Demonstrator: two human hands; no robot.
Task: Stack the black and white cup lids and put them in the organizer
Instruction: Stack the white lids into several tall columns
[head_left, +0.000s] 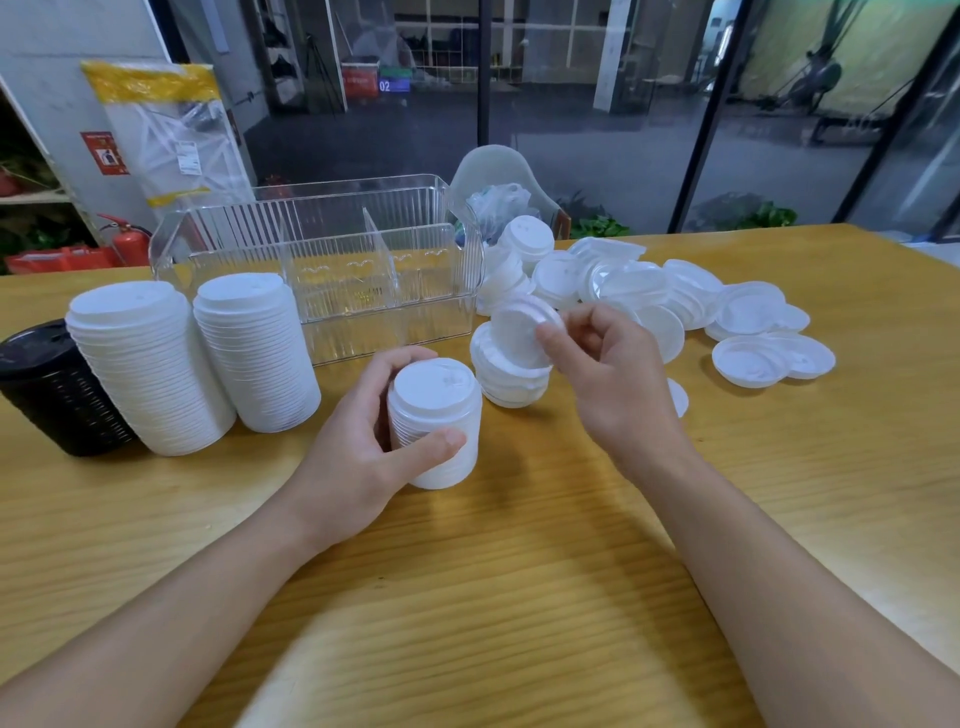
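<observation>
On the wooden table (519, 571), the left hand (358, 457) grips a short stack of white plastic cup lids (436, 421). The right hand (602, 374) pinches a single white lid (519, 332), tilted, seemingly just above another small white stack (509, 379).

Premises appear commercial, office or studio type: wooden desk (519, 597) set against floor-to-ceiling glass partitions (597, 130); fire extinguisher (130, 244) at left of frame; red safety sign (105, 153) on upper-left wall.
</observation>
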